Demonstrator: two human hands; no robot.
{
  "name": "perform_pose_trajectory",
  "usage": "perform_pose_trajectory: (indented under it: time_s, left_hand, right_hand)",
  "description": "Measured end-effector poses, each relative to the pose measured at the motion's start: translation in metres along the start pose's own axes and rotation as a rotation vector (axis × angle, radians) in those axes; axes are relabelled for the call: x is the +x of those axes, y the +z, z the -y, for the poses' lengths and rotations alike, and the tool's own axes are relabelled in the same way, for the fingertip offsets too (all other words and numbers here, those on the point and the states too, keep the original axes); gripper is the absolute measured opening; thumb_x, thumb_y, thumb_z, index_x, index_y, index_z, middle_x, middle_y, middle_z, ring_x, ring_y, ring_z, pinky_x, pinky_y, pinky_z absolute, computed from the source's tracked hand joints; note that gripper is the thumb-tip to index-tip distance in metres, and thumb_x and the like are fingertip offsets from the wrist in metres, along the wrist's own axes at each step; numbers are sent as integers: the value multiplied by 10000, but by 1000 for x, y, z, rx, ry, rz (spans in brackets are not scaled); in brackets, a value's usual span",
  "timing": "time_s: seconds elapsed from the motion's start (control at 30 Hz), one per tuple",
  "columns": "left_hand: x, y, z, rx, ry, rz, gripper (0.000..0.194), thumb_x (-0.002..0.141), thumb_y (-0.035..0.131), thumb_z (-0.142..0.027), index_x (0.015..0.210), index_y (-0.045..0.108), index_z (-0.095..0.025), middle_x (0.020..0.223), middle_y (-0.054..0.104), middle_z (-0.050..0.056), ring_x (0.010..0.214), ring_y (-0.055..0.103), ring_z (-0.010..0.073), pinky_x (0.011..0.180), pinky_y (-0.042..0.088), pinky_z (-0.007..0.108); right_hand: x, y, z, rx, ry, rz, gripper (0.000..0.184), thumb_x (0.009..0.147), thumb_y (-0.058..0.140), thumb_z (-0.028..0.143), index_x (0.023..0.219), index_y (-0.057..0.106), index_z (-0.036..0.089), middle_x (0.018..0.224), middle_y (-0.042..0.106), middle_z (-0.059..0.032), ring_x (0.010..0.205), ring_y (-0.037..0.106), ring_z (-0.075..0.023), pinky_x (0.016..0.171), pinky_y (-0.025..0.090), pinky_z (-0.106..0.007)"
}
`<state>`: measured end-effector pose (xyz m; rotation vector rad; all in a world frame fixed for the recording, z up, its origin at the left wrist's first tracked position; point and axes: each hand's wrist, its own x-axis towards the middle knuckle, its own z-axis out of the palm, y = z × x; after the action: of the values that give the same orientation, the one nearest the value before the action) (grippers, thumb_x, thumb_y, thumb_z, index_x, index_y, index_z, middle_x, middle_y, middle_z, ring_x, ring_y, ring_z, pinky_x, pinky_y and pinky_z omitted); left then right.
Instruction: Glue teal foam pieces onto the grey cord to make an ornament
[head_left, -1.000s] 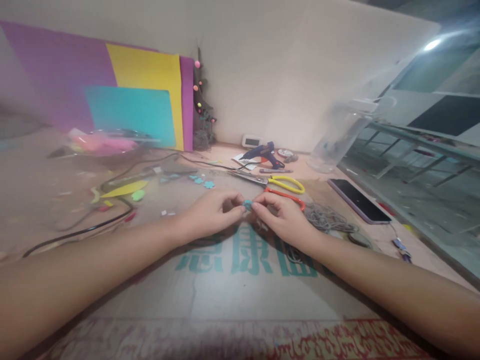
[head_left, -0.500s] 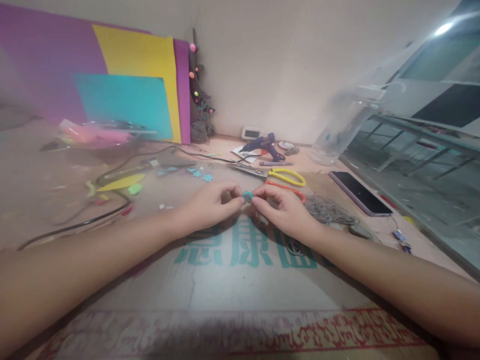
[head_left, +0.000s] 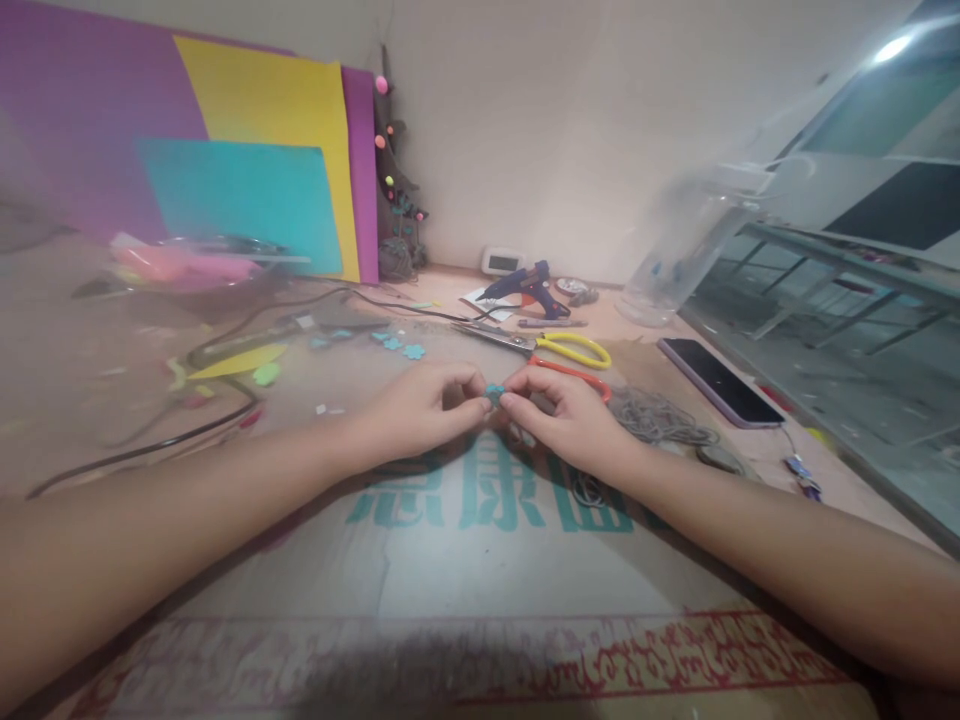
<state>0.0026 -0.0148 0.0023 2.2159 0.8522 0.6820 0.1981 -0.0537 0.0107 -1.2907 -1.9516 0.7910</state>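
Note:
Between the fingertips of both hands is a small teal flower cutout (head_left: 494, 391), held above the printed board. My left hand (head_left: 435, 405) pinches its left edge with thumb and forefinger. From the other side, my right hand (head_left: 559, 408) pinches the right edge. Just beyond the hands lie scissors (head_left: 574, 350) with one yellow and one orange-red handle, blades pointing left. More blue flower cutouts (head_left: 413, 352) rest on the board to the left of the scissors. A tangle of grey cord (head_left: 664, 420) lies beside my right wrist.
A dark blue glue gun (head_left: 529, 288) stands near the wall, its black cable running left. At right are a phone (head_left: 720, 383) and a clear plastic jug (head_left: 667, 260). Coloured sheets (head_left: 247, 200) lean at back left, behind a bag of pink pieces (head_left: 195, 265). Yellow and green scraps (head_left: 266, 374) lie left.
Both hands keep their pinch on the flower cutout, with barely any movement. The whole view has shifted slightly.

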Motion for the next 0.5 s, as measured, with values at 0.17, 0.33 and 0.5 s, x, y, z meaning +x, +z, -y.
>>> perform_pose_trajectory:
  time_s: [0.17, 0.33, 0.5]
  left_hand:
    - [0, 0, -1, 25, -30, -45, 149, 823, 534, -299, 849, 605, -171, 694, 609, -17, 647, 544, 137, 582, 397, 233]
    - [0, 1, -1, 42, -8, -64, 153, 821, 543, -314, 842, 603, -175, 766, 649, 1, 732, 580, 160, 644, 434, 247]
    - [0, 0, 0, 57, 15, -59, 162, 835, 533, -323, 813, 596, -176, 790, 661, 8, 758, 584, 165, 654, 432, 247]
  right_hand:
    - [1, 1, 0, -10, -6, -14, 159, 874, 538, 307, 787, 587, 183, 702, 637, -3, 592, 567, -114, 541, 454, -229]
    - [0, 2, 1, -61, -52, -1, 131, 859, 551, 263, 767, 594, 181, 680, 632, 7, 568, 550, -106, 538, 438, -229]
    - [0, 2, -2, -88, -87, 10, 126, 860, 552, 253, 771, 605, 180, 690, 647, 5, 580, 560, -109, 554, 448, -232]
